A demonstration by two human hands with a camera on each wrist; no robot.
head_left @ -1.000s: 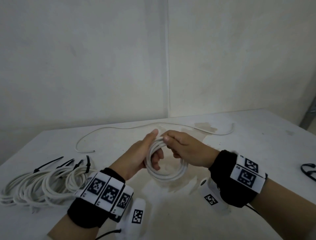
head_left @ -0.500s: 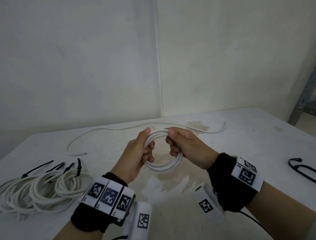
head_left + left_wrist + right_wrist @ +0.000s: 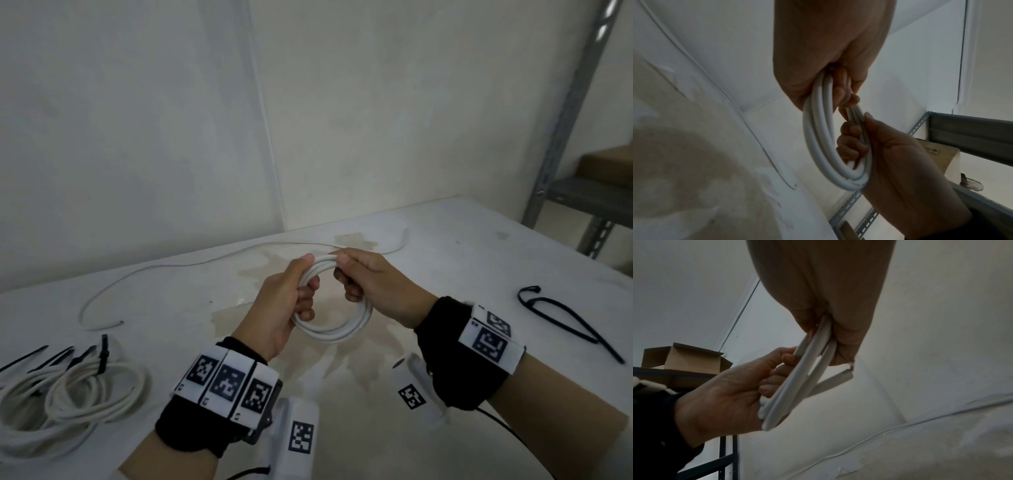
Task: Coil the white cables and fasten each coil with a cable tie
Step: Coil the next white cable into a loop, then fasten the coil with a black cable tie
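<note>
Coil (image 3: 337,322) held above the bench (image 3: 462,260), centre of the head view. Left hand (image 3: 286,303) grip wrapped round the coil's left arc; right hand (image 3: 373,286) grip pinching the top turns. No tie on it yet. Risk: releasing either grip to fetch the loose black cable tie (image 3: 565,318) at right lets the stiff turns spring open.
</note>
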